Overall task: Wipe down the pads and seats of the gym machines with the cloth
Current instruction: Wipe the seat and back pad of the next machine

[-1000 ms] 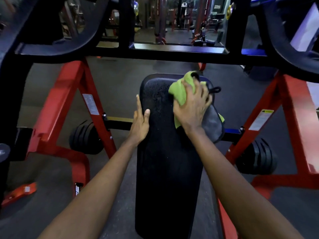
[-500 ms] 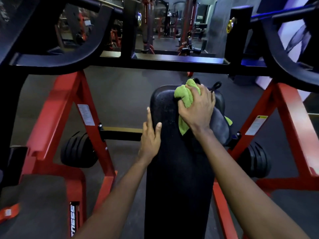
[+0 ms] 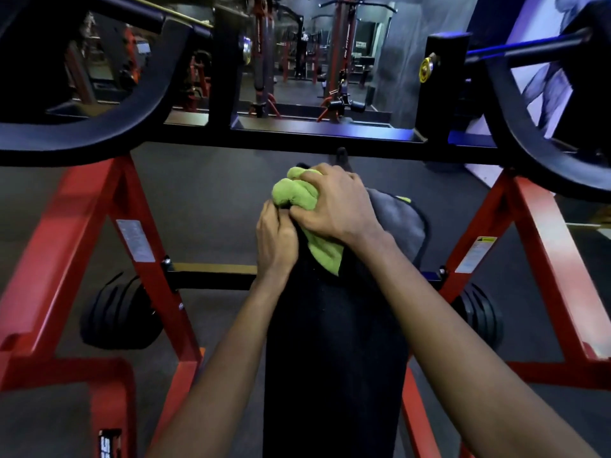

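The scene is dimly lit. A blue-violet glow is cast from the upper right onto the black steel crossbar (image 3: 324, 136). The long black padded bench (image 3: 334, 358) is lost in shadow. The red steel frame legs (image 3: 56, 259) are blurred.

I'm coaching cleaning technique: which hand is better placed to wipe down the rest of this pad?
Right. The right hand grips the green cloth atop the black pad; the left hand only curls at the pad's edge.
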The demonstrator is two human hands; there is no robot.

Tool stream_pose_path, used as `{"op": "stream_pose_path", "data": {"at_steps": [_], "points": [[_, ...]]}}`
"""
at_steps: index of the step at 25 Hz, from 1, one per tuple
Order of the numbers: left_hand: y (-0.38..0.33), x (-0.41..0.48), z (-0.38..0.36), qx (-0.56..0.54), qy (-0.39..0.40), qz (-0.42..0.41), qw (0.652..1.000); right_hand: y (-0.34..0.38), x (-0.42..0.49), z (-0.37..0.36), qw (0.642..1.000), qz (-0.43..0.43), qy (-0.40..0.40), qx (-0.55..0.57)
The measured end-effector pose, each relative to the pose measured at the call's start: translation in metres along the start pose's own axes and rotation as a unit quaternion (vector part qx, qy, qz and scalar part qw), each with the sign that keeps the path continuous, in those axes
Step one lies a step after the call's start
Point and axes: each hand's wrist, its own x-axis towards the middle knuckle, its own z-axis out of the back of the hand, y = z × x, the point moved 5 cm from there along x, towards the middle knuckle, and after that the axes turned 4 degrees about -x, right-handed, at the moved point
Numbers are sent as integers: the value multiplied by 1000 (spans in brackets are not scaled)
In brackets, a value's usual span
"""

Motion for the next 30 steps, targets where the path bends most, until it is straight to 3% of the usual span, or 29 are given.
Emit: {"op": "stream_pose_path", "data": {"at_steps": [3,8,12,15,18,24,30], "points": [[-1,-4,2,31,-20,-58,998,-29,-23,6,997,-17,-54,44],[3,-6,0,37,-29,-74,996,-79,-54,25,981,-132,-114,85],[5,-7,-1,28,-36,-73,996,-85,-39,31,972,-209,-93,60],[8,-8,1,9,-47,-52,997,-56,-2,19,988,-152,-24,-26],[13,-9,2,6,-36,-26,999,-45,5,12,993,-113,-14,-39],[62,-66,19,-50,63,86,993,-49,9,14,986,-168,-2,-19],[66,-73,21,-26,84,43,995,-4,2,3,999,-16,-18,-39]]}}
